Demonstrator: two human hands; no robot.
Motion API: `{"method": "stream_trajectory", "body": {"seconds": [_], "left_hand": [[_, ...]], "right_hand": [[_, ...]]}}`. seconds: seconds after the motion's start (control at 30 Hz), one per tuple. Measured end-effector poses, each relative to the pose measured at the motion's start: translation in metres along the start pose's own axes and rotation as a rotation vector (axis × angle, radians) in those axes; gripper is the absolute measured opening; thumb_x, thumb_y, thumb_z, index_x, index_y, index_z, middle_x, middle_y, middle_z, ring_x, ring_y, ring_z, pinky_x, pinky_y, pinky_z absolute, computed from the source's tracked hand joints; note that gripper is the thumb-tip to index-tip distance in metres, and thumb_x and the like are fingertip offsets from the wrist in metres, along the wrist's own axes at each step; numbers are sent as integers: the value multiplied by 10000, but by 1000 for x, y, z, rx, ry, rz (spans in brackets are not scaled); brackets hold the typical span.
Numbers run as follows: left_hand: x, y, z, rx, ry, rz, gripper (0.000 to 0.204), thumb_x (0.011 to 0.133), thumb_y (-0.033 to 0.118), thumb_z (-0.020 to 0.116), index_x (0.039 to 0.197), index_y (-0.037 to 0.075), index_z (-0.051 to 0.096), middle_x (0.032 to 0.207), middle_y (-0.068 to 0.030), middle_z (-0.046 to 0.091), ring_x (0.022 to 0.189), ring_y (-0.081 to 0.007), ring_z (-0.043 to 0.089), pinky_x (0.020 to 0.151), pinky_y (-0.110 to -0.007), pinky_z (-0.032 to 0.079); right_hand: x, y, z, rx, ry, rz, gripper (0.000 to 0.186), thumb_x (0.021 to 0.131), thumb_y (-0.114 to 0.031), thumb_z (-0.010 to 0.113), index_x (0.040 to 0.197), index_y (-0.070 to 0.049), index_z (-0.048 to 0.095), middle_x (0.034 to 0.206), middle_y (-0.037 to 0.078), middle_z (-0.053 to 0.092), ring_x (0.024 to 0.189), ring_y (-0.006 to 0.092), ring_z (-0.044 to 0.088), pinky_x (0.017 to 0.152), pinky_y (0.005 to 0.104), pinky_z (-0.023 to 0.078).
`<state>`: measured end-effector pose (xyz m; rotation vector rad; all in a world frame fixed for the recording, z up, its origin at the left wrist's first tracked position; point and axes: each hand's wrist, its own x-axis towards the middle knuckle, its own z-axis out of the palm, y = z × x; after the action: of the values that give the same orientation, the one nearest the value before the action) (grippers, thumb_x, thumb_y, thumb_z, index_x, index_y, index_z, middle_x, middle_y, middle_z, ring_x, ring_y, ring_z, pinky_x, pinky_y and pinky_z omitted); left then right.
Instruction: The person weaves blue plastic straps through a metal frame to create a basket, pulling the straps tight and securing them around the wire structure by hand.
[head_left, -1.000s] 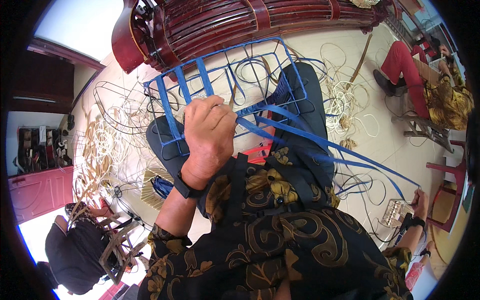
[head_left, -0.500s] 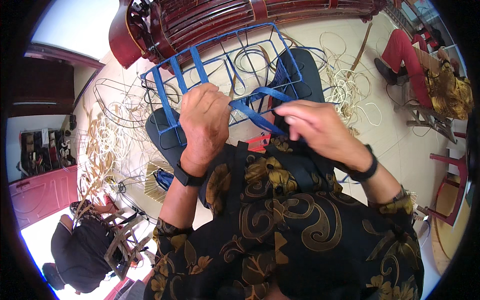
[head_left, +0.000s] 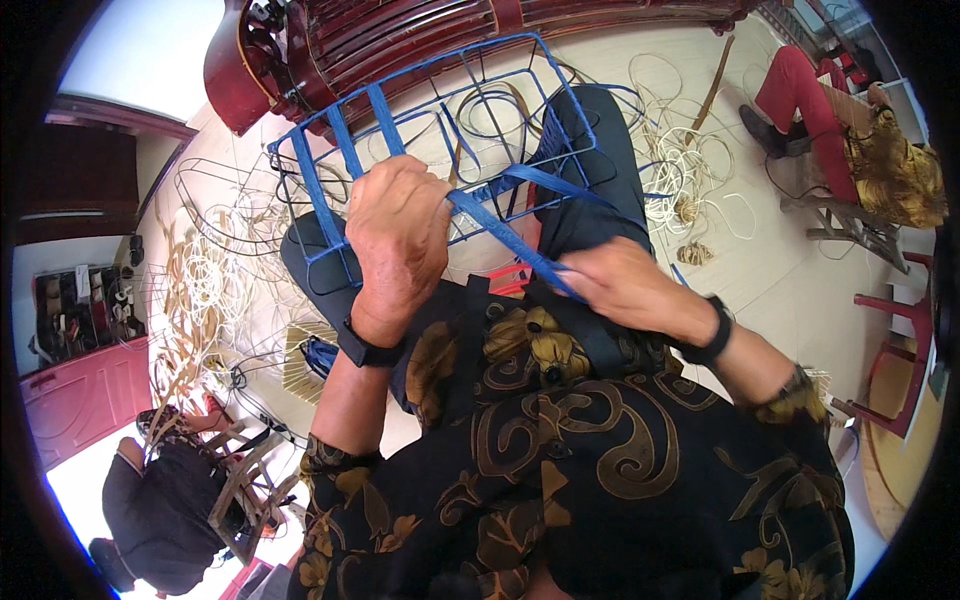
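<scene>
A box-shaped wire frame [head_left: 537, 38], its bars partly wrapped in blue, lies across my thighs. Several wide blue bands [head_left: 313, 190] cross its left part. My left hand [head_left: 395, 215] is closed in a fist at the frame's near bar, where a blue strap [head_left: 515, 243] comes out beside its fingers. That strap runs straight to my right hand [head_left: 630, 290], which pinches it near my waist; the fingers are slightly blurred. Another stretch of blue strap [head_left: 550, 181] loops over the frame's right part. My left fingertips are hidden under the hand.
A dark red wooden bench [head_left: 420, 40] stands beyond the frame. Tangled pale strips [head_left: 195, 290] cover the floor at left, white coils [head_left: 690, 165] at right. One person in red trousers [head_left: 800, 95] sits at right; another in black [head_left: 165, 510] sits at lower left.
My right hand has moved down toward my waist, drawing the twisted strap straight. My left hand keeps its hold at the near bar.
</scene>
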<state>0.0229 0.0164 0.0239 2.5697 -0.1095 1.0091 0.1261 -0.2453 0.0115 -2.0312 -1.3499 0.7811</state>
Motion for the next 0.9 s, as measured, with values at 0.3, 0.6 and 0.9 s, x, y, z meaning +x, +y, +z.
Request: {"method": "stream_trajectory", "body": {"seconds": [0.3, 0.6, 0.9], "left_hand": [[7, 5, 1, 39, 8, 64, 149, 712, 25, 700, 858, 43, 681, 862, -68, 650, 949, -277, 650, 802, -387, 470], [4, 10, -8, 23, -66, -4, 166, 758, -32, 716, 919, 7, 698, 931, -120, 688, 991, -338, 662, 878, -415, 512], [1, 1, -2, 3, -11, 26, 145, 755, -17, 696, 893, 29, 696, 909, -105, 683, 965, -314, 667, 840, -404, 503]], "right_hand": [[-377, 165, -42, -397, -390, 1303, 364, 811, -362, 687, 689, -21, 725, 737, 203, 700, 710, 414, 675, 695, 450, 556], [-432, 216, -83, -730, -195, 1276, 343, 886, -305, 651, 1090, -51, 760, 1169, 177, 728, 1114, 333, 690, 952, 413, 557], [9, 11, -13, 130, 219, -100, 268, 998, -108, 549, 1201, 20, 668, 1118, 255, 687, 1035, 422, 671, 915, 444, 539]]}}
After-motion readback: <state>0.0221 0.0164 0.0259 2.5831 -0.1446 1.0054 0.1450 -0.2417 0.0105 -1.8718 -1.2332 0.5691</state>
